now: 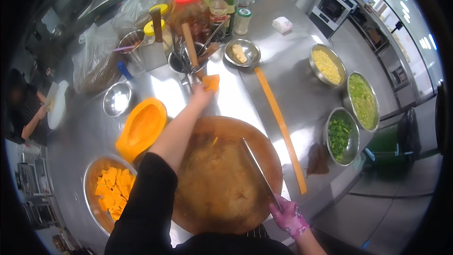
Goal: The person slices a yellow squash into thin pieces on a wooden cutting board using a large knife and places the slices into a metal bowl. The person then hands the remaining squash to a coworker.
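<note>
My bare left hand (202, 95) is stretched forward past the chopping block, closed on an orange pumpkin piece (211, 83) beside the metal utensil pot. In my right hand (289, 217), which wears a pink patterned glove, is the handle of a knife (260, 171); its blade lies over the right part of the round wooden chopping block (226, 184). A small orange sliver (214, 142) rests on the block. Left of my forearm sits a hollowed pumpkin half (143, 124), and nearer me a steel bowl (86, 184) holds cut pumpkin pieces (115, 189), partly hidden by my sleeve.
A long wooden strip (281, 124) lies right of the block. Steel bowls of chopped greens (340, 136) and yellow shreds (326, 65) stand farther right. Bottles, jars (242, 21), plastic bags (95, 56) and a utensil pot (177, 64) crowd the back. Another person works at far left.
</note>
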{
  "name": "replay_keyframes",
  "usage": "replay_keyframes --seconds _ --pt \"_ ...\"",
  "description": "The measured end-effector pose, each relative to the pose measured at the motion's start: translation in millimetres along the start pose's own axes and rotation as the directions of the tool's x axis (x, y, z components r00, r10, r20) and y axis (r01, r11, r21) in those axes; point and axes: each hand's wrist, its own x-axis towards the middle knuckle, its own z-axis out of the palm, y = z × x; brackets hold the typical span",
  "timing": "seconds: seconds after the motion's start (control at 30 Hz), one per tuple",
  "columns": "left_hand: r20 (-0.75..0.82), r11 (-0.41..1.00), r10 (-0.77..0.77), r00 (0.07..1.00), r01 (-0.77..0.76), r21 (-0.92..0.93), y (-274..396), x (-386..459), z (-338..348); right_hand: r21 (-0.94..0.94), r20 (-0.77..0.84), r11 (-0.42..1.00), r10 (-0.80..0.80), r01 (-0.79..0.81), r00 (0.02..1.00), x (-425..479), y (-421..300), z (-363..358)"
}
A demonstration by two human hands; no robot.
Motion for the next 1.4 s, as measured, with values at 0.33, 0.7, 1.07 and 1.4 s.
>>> replay_keyframes --seconds 0.33,0.7,1.07,1.4 --pt "0.258 0.804 -0.111 0.960 0.239 -0.544 18 -41 -28 0.174 0.068 0.984 -0.054 0.042 0.996 -5 -3 -13" --pt "0.313 0.874 0.338 0.887 -0.419 0.244 87 -53 23 0.268 0.158 0.960 0.038 -0.080 0.987 0 1 -27" --pt "0.644 0.343 0.240 0.727 -0.684 0.645 145 -25 128 0.269 0.309 0.959 0.004 -0.092 0.951 22 30 -35" --pt "0.450 0.533 0.223 0.865 -0.495 0.687 132 -27 116 0.387 0.323 0.912 0.004 -0.137 0.946 18 36 -38"
